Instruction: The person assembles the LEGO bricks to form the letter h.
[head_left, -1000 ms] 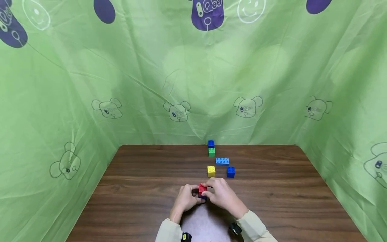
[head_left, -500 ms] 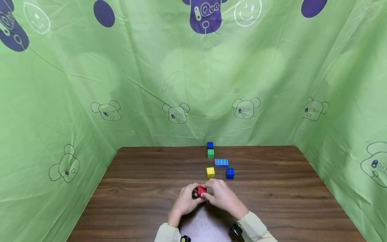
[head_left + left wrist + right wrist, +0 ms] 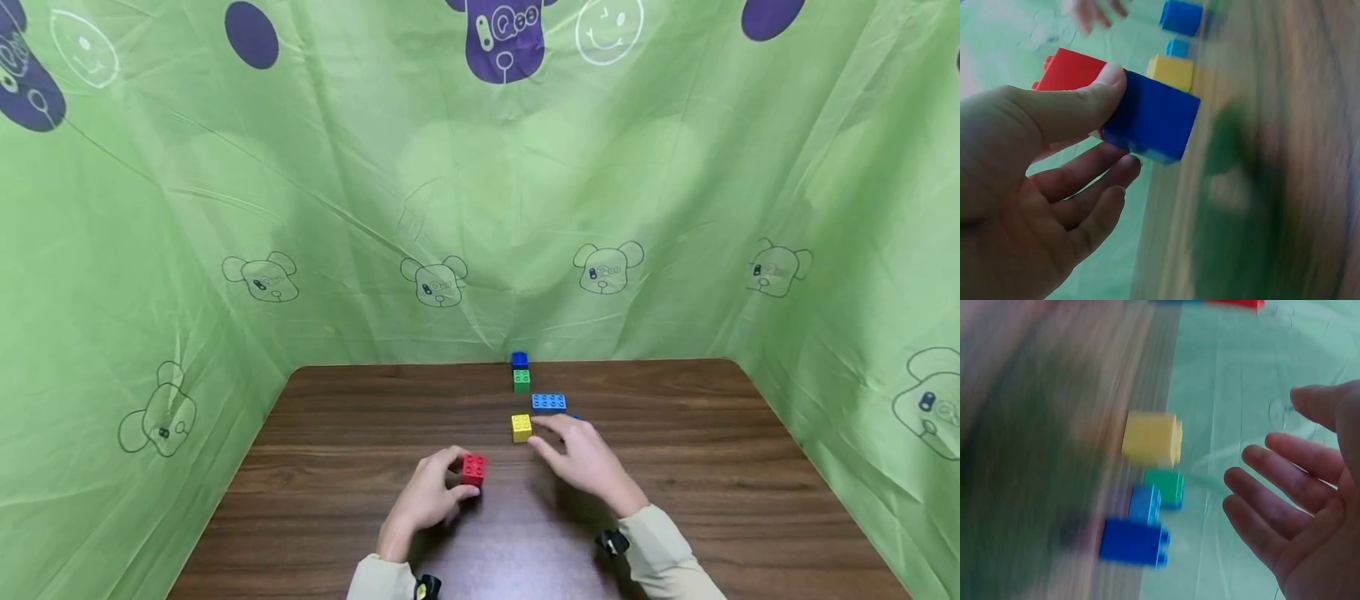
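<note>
My left hand (image 3: 423, 495) pinches a two-brick stack between thumb and fingers. A red toy brick (image 3: 473, 469) makes up its top, and a dark blue brick (image 3: 1155, 120) is joined beneath, plain in the left wrist view. To the right, my right hand (image 3: 588, 460) is held over the table with its fingers extended and nothing in them. Thumb and index finger are close to the right side of a yellow brick (image 3: 521, 428); in the right wrist view the fingers stand apart from that brick. Another dark blue brick (image 3: 1132, 542) is mostly hidden behind this hand in the head view.
Beyond the yellow brick lies a long light blue brick (image 3: 548, 403). Farther back, a green brick (image 3: 521, 382) stands just in front of a blue one (image 3: 520, 360) at the rear edge of the wooden table (image 3: 360, 417). Green cloth (image 3: 337, 208) surrounds the table.
My right hand has released the red-topped stack and moved right and forward to the yellow brick. The left hand has shifted left, carrying the stack.
</note>
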The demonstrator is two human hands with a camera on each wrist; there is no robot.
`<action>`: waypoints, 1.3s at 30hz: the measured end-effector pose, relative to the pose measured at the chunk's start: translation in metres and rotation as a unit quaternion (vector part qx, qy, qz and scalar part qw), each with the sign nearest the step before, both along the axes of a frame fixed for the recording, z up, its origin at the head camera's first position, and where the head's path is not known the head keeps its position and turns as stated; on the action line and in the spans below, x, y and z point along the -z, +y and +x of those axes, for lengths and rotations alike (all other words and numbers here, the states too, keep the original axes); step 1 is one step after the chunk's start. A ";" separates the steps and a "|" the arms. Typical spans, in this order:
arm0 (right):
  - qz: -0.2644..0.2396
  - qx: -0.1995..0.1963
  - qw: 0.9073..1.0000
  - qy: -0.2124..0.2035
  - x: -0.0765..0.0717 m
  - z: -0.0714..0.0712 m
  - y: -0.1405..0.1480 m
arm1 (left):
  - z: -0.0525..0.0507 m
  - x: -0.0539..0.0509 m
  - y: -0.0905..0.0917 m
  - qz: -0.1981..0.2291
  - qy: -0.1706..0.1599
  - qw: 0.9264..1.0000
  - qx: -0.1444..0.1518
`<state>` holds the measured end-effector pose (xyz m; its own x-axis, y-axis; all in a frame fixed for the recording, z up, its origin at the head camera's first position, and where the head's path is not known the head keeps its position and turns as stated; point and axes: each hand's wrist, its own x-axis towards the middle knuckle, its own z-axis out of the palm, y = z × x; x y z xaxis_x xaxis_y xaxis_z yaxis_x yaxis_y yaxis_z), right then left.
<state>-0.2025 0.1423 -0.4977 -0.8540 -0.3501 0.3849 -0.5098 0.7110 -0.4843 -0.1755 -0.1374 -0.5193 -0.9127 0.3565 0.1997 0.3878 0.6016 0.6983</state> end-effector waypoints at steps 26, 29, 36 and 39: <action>0.093 0.088 0.989 -0.072 0.015 -0.035 0.045 | -0.018 0.021 -0.037 0.034 -0.029 0.991 -0.125; 0.096 0.082 0.989 -0.082 0.018 -0.036 0.044 | -0.018 0.022 -0.037 0.032 -0.030 0.991 -0.123; 0.096 0.071 0.991 -0.064 0.031 -0.040 0.044 | -0.016 0.025 -0.038 0.029 -0.034 0.991 -0.124; 0.086 0.077 0.991 -0.061 0.035 -0.042 0.044 | -0.015 0.027 -0.038 0.022 -0.029 0.991 -0.125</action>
<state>-0.2446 0.1864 -0.5323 -0.9386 -0.2644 0.2216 -0.3348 0.8532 -0.4000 -0.1903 -0.1755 -0.5461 -0.9821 0.1092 0.1537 0.1877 0.6424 0.7430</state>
